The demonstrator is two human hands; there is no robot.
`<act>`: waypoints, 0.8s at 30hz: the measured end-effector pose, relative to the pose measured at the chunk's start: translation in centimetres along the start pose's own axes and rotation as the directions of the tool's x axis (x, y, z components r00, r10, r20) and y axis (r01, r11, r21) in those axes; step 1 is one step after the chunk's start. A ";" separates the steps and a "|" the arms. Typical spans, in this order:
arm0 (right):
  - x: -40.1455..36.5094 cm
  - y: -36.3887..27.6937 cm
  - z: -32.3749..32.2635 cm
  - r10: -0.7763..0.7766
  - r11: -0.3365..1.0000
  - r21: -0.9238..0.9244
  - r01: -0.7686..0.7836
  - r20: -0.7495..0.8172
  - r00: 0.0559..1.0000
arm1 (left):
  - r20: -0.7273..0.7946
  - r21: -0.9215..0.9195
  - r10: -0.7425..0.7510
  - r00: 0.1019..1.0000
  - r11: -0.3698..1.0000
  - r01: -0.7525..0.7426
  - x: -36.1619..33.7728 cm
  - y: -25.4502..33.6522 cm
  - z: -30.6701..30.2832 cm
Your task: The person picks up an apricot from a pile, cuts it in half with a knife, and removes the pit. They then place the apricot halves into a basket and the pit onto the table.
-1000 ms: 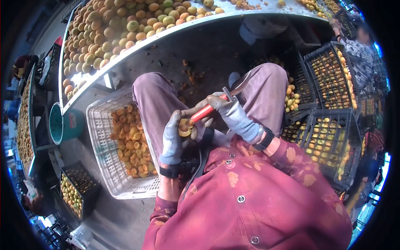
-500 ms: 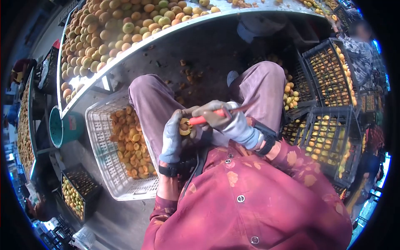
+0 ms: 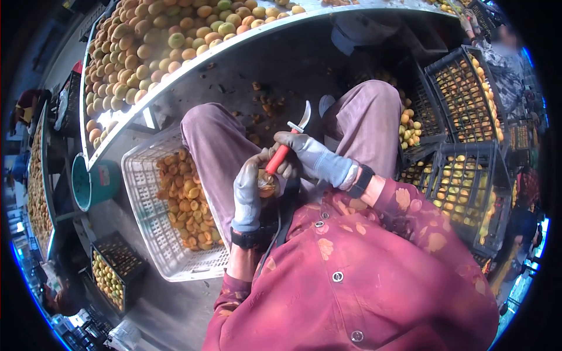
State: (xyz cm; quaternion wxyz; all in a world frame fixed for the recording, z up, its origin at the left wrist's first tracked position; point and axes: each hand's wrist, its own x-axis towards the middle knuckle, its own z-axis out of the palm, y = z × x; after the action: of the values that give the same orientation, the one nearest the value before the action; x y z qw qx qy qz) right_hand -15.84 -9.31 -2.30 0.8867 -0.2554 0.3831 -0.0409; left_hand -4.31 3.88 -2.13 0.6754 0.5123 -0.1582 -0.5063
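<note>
My right hand [image 3: 313, 157], in a grey-white work glove, is closed round the red handle of a knife [image 3: 278, 158]. The knife's short curved blade points up and away from me, and the end of its handle is at the fruit. In my gloved left hand [image 3: 248, 193] an apricot [image 3: 267, 186] is held, partly hidden by fingers and shadow. Both hands meet over my lap, between my knees. Left of my leg stands a white plastic basket [image 3: 146, 234] of cut apricot halves [image 3: 190, 202].
A metal-edged table [image 3: 193, 63] heaped with whole apricots [image 3: 137, 47] spans the front. Black crates [image 3: 462, 105] of fruit stack at my right. A teal bucket [image 3: 96, 182] and another black crate [image 3: 120, 266] stand left. Fruit scraps [image 3: 269, 104] litter the floor. A person [image 3: 497, 70] is at far right.
My right hand has turned the knife: its blade pointed right and now points up and away from me. The apricot in my left hand has tilted into shadow.
</note>
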 end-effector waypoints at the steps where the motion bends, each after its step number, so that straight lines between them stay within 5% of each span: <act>1: -0.1 0.1 0.2 -0.003 1.000 0.005 0.003 -0.001 1.000 | 0.004 0.003 -0.002 1.000 1.000 0.002 0.3 -0.8 -0.5; 6: 0.0 0.3 0.9 -0.156 0.983 0.092 0.160 -0.050 0.987 | 0.165 -0.175 -0.082 0.983 0.978 0.111 0.6 0.6 -0.5; 9: -0.1 -0.4 0.9 -0.169 0.951 0.248 0.185 -0.083 0.982 | 0.153 -0.116 -0.084 0.985 0.988 0.102 0.7 1.6 -0.2; 11: -1.8 -2.1 1.3 -0.451 0.860 0.274 0.430 0.014 0.892 | 0.197 -0.087 -0.096 0.976 0.989 0.115 0.6 2.3 -0.6; 12: -1.4 -2.7 -0.1 -0.634 0.763 -0.029 0.646 0.158 0.757 | 0.244 -0.055 -0.113 0.963 0.990 0.130 0.5 2.6 -0.7; 13: -3.2 -4.1 0.9 -0.634 0.691 -0.303 0.656 0.181 0.752 | 0.246 -0.055 -0.110 0.963 0.990 0.127 0.4 2.8 -0.3; 15: -6.9 -4.0 4.9 -0.635 0.440 -0.796 0.415 0.051 0.771 | 0.093 0.033 -0.078 0.993 0.997 0.075 0.5 3.0 1.0; 16: -7.9 -3.6 6.4 -0.611 0.349 -0.854 0.386 0.105 0.785 | -0.018 -0.036 -0.109 0.994 0.993 0.109 0.9 2.2 1.1; 17: -6.3 -1.9 5.7 -0.723 -0.044 -0.829 0.558 0.412 0.555 | -0.103 -0.137 -0.118 0.988 0.985 0.103 0.7 3.2 3.0; 18: -6.2 -0.8 5.8 -0.671 -0.119 -0.873 0.472 0.421 0.610 | -0.111 -0.165 -0.062 0.992 0.985 0.043 1.4 2.5 2.6; 19: -5.1 0.4 5.5 -0.676 -0.253 -0.853 0.456 0.493 0.547 | -0.116 -0.195 -0.009 0.993 0.981 -0.014 2.1 1.0 1.4; 20: -5.1 0.9 5.5 -0.688 -0.275 -0.832 0.481 0.520 0.506 | 0.049 0.020 0.086 0.995 0.996 -0.087 2.4 0.6 -0.5; 21: -5.2 1.1 5.7 -0.686 -0.274 -0.830 0.486 0.522 0.506 | 0.079 -0.184 0.008 0.997 0.983 0.006 2.5 0.9 -0.5; 23: -5.0 1.0 6.1 -0.707 -0.277 -0.818 0.505 0.529 0.469 | 0.022 -0.048 0.054 0.998 0.997 -0.053 1.8 2.7 0.6; 24: -4.7 0.8 6.0 -0.701 -0.286 -0.827 0.484 0.525 0.483 | -0.013 -0.157 0.002 1.000 0.988 -0.004 1.6 3.3 1.4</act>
State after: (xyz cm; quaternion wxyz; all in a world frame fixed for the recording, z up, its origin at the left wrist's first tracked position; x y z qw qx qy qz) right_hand -15.00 -4.85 3.90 0.3106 -0.8945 0.2012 -0.2507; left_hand -2.92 1.62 0.83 0.7155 0.4604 -0.1140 -0.5130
